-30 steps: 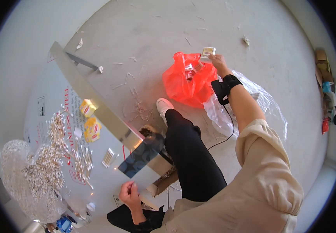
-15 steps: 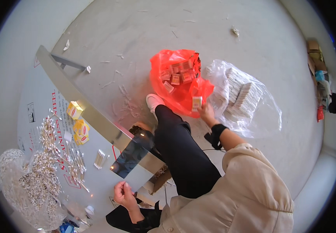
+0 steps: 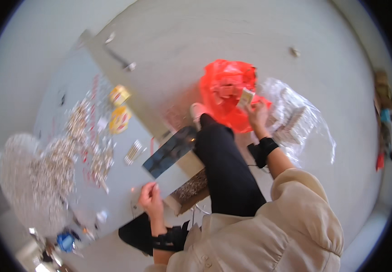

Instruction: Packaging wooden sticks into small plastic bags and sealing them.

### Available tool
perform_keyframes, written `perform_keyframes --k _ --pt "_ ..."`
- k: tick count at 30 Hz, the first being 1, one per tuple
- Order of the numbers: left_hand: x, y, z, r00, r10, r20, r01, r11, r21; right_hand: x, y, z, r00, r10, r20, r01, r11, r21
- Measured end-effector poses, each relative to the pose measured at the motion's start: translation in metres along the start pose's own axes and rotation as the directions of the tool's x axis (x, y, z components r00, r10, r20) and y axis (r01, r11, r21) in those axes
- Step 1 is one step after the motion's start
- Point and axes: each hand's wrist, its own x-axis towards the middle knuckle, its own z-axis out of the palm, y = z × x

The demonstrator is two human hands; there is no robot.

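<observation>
My right hand [image 3: 258,114] is closed on a small pale pack [image 3: 246,97], apparently clear with a yellowish label, above the mouth of a red plastic bag [image 3: 229,70]. Similar small packs [image 3: 227,90] lie inside that bag, blurred. My left hand [image 3: 151,199] hovers at the near table edge, its fingers curled and nothing visible in them. Closest to it on the table [image 3: 128,174] are a dark shiny plate [image 3: 169,152] and a short row of cotton swabs [image 3: 134,152]. Farther left lie two yellow packages [image 3: 119,95] and loose swabs [image 3: 79,119].
A clear bag [image 3: 19,158] spills a big heap of swabs [image 3: 53,174] at the table's left. Right of the red bag, a clear bag of white packs [image 3: 298,122] lies on the floor. An open carton of brownish bits [image 3: 191,188] stands beside my leg [image 3: 225,167].
My right hand has lifted the pack up out of the red bag's near side and tilted it. My left hand stays curled by the table edge. The whole view has shifted and blurred.
</observation>
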Motion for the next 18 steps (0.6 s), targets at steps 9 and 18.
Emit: perform_keyframes --k 9,18 --pt "0.005 0.005 -0.021 0.992 0.036 -0.123 -0.063 0.973 -0.222 0.043 -0.091 -0.070 0.942 -0.158 0.295 -0.129 0.643 0.755" --pt "0.025 -0.037 -0.158 0.695 0.155 -0.702 -0.004 0.977 0.213 -0.110 -0.261 -0.152 0.553 -0.636 0.538 0.007 0.649 0.761"
